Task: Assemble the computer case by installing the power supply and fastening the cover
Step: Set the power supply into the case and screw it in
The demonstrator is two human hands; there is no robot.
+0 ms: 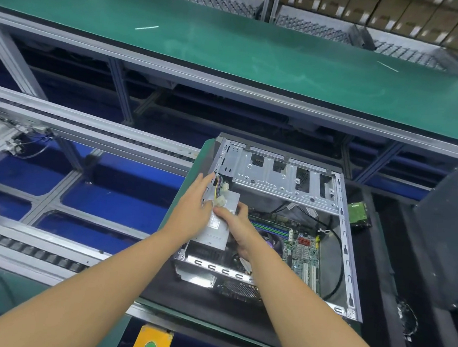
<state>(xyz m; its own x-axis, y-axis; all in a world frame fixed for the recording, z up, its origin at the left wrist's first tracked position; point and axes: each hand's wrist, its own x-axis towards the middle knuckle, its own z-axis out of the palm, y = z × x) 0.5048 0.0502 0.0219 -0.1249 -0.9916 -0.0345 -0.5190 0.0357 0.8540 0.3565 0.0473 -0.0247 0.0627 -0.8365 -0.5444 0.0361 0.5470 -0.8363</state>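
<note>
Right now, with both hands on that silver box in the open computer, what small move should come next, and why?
Probably ease the power supply down into the case corner: right hand grips it, left hand rests against it, and it looks raised, cables loose.

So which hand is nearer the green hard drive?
Right. Both are left of the hard drive: right hand on the power supply, left hand farther, at the case edge.

Green-topped bench (pixel 257 56) across top; aluminium roller conveyor (pixel 63 123) left; blue floor (pixel 112 200) beneath; cardboard boxes (pixel 396 11) behind.
</note>
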